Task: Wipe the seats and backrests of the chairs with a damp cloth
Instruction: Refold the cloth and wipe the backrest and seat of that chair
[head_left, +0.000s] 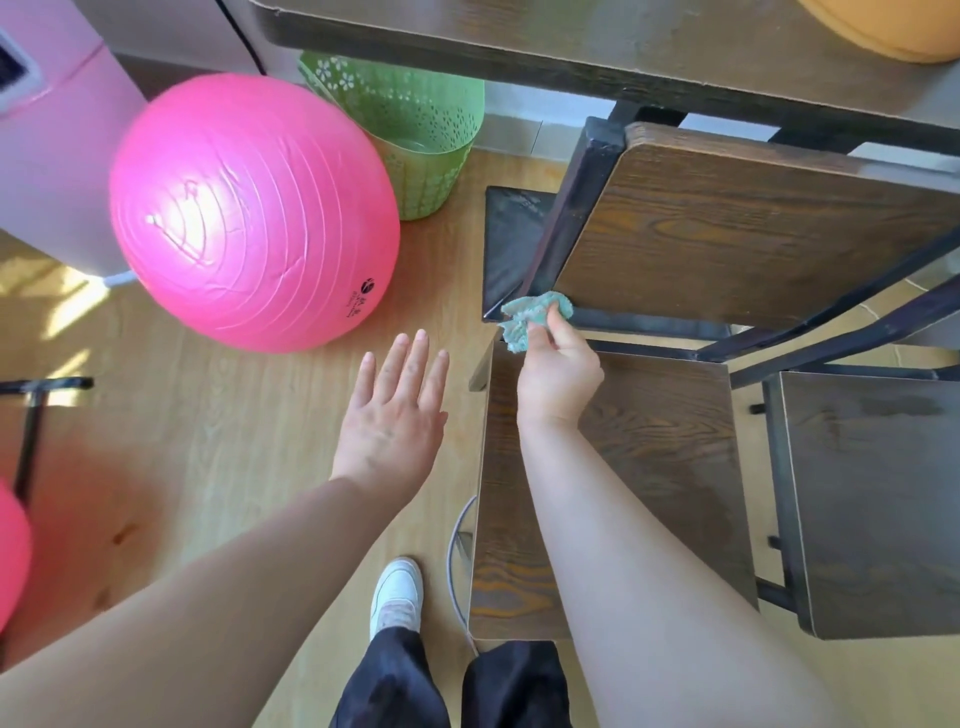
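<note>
Two chairs (675, 415) at centre right look partly wiped: right hand (561, 374) pinches the cloth (524, 317) at the lower-left corner of the backrest (727, 234), left hand (395, 415) hangs spread, holding nothing; much seemingly remains

Floor (234, 415) bears chair (649, 441), pink ball (254, 208) (basket (415, 140) behind).

A large pink ball (249, 208) rests on the wooden floor (234, 415) at centre left, touching a green perforated basket (415, 124) behind it. A dark desk (571, 36) spans the top, an orange rounded object (893, 26) at its upper right. A pale pink cabinet (57, 156) fills the upper left.
</note>
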